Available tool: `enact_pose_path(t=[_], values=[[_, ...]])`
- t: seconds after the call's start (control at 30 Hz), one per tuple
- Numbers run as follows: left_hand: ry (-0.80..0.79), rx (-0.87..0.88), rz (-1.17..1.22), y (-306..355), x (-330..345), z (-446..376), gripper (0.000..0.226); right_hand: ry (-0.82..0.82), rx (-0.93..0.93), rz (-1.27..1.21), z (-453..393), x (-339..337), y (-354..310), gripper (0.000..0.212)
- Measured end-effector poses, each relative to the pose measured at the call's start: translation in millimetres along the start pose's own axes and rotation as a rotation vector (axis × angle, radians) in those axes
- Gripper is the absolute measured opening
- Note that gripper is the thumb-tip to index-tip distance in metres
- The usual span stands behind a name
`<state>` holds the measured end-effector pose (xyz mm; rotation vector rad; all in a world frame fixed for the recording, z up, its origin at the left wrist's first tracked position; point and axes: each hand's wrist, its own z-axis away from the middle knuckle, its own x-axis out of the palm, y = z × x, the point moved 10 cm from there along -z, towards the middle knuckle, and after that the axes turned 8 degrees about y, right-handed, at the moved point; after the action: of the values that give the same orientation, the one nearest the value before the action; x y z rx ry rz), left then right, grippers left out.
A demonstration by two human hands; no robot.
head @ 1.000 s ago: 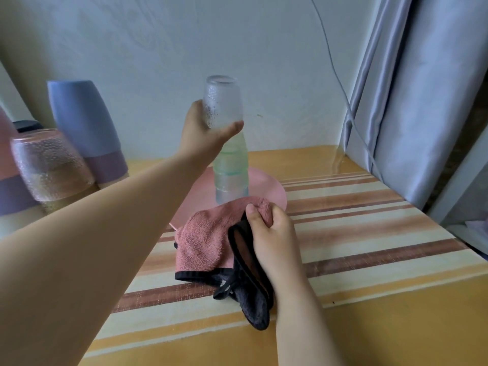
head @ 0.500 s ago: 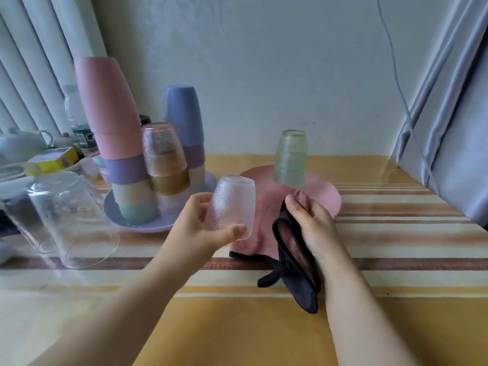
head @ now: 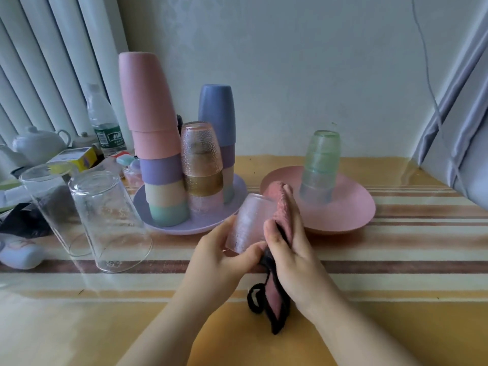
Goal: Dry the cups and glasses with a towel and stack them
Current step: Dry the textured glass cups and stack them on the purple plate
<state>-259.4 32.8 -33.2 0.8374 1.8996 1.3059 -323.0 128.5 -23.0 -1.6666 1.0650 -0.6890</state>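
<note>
2 clear glasses (head: 105, 220) left of left hand (head: 221, 262) gripping frosted glass (head: 249, 223), right-hand (head: 293, 249) fingers pinching towel (head: 280, 204).

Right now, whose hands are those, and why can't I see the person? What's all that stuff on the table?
The camera sits on the person's head and looks down, so you only see their arms. The left hand holds a frosted glass. The right hand presses a pink towel against it to dry it. On the striped table a purple plate carries stacks of upside-down cups, and a pink plate carries green glasses. Two clear glasses stand at the left.
</note>
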Motion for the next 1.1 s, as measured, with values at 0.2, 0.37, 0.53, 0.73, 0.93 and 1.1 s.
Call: enact_pose_path(t=[0.2, 0.37, 0.53, 0.73, 0.93, 1.1], values=[[-0.187, -0.077, 0.146, -2.0, 21.4, 9.9, 0.033, 0.069, 0.244, -0.186, -10.4, -26.5, 16.1, 0.043], [-0.111, -0.143, 0.348, -14.7, 18.3, 8.6, 0.040, -0.067, 0.467, -0.523, -1.1, 3.1, 34.5, 0.068], [0.077, -0.172, 0.350, -22.1, -10.7, 0.5, 0.049, -0.140, 0.367, -0.171, 21.0, 21.1, 47.4, 0.101], [0.279, 0.017, 0.037, -10.8, -26.7, 0.4, 0.050, 0.022, 0.303, -0.107, 8.4, -2.6, 26.1, 0.077], [0.207, 0.016, -0.014, -9.0, -19.2, 1.7, 0.076, -0.024, 0.203, -0.012, 14.4, 11.0, 18.5, 0.018], [-0.068, -0.035, 0.089, -2.9, 6.0, 3.8, 0.044, 0.044, 0.224, -0.043, 7.4, -9.0, 16.2, 0.020]])
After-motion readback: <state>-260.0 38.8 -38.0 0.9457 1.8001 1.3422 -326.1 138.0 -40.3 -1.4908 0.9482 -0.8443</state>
